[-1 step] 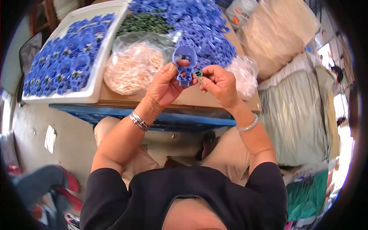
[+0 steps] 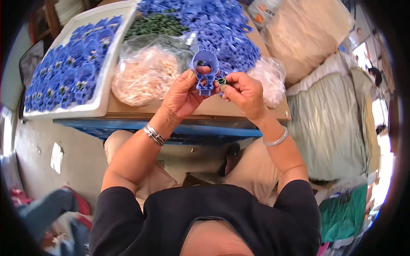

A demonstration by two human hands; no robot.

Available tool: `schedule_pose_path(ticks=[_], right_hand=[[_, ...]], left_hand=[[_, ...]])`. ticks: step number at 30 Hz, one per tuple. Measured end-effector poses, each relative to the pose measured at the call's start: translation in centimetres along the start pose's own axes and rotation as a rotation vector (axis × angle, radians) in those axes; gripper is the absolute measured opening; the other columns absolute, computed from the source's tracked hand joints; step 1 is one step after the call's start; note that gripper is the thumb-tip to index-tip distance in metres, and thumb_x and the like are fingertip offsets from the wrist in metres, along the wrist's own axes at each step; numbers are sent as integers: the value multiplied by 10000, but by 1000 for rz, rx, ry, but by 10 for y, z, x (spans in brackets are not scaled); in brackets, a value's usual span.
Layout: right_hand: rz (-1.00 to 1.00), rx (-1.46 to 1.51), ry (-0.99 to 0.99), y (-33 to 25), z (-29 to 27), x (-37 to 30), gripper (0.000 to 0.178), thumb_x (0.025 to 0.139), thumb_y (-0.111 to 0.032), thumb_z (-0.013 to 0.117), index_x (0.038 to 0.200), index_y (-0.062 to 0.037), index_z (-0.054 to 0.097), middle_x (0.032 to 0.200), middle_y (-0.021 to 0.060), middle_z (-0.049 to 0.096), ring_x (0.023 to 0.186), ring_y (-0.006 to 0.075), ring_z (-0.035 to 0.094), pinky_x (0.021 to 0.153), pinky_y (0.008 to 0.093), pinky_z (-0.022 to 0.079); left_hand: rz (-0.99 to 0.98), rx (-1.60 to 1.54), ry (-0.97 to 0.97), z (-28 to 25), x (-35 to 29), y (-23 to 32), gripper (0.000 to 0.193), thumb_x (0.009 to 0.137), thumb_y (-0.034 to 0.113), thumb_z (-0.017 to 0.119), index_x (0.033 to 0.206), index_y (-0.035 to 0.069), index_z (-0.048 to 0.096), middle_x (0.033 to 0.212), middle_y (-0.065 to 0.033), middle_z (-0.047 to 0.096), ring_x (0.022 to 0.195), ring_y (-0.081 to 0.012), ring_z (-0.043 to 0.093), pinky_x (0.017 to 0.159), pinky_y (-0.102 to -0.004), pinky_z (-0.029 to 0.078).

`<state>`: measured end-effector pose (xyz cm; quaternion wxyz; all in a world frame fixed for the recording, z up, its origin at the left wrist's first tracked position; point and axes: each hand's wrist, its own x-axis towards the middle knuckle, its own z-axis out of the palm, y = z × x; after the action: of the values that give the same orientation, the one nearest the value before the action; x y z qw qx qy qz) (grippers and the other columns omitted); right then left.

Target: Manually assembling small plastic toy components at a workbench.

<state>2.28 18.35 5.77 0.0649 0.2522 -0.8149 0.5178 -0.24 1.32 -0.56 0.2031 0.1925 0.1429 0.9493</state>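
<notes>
Near fisheye view from head height, downward onto the hands (image 2: 246,96).

Tabletop (image 2: 213,109): white tray (image 2: 107,72), clear bag (image 2: 143,79), green heap (image 2: 156,25), blue heap (image 2: 228,38).

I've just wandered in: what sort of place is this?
Probably a small-parts workshop: a heap of blue parts, a white tray of blue pieces in rows, and a bag of pale pieces.
</notes>
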Motion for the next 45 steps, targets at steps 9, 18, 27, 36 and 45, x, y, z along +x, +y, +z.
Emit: schedule_pose_path(ticks=[9,18,27,36,45], right_hand=[[-231,-326,67,20,-32,-28,123,711,28,595,824,16,547,692,31,541,558,59,477,493,200,395],[-79,-173,40,35,-30,-29,153,706,23,604,856,12,575,718,25,553,587,52,479,511,191,396],[-196,-230,121,30,-6,-30,192,705,29,610,895,11,592,719,58,568,596,97,518,526,224,426],[-210,-304,134,24,-5,-28,244,687,56,598,926,8,579,721,95,581,597,157,557,529,250,443],[-205,-377,94,24,-9,-29,91,703,36,576,790,12,570,675,89,573,577,163,552,505,261,429]], left_hand=[[-174,106,5,1,6,-31,435,780,249,598,1096,-19,465,975,-150,554,957,-290,540,889,-433,420],[-149,139,65,4,6,-30,400,800,203,572,1100,-35,457,944,-102,563,1014,-290,512,914,-433,396],[-178,64,89,-7,3,-42,398,789,208,592,1112,11,467,984,-46,545,899,-142,536,816,-319,440],[-168,64,33,-6,4,-36,390,810,180,563,1133,-5,446,1036,-61,533,929,-163,534,825,-327,446],[-181,155,15,0,3,-38,325,814,110,551,1108,-8,481,1030,-64,549,927,-153,529,804,-317,450]])
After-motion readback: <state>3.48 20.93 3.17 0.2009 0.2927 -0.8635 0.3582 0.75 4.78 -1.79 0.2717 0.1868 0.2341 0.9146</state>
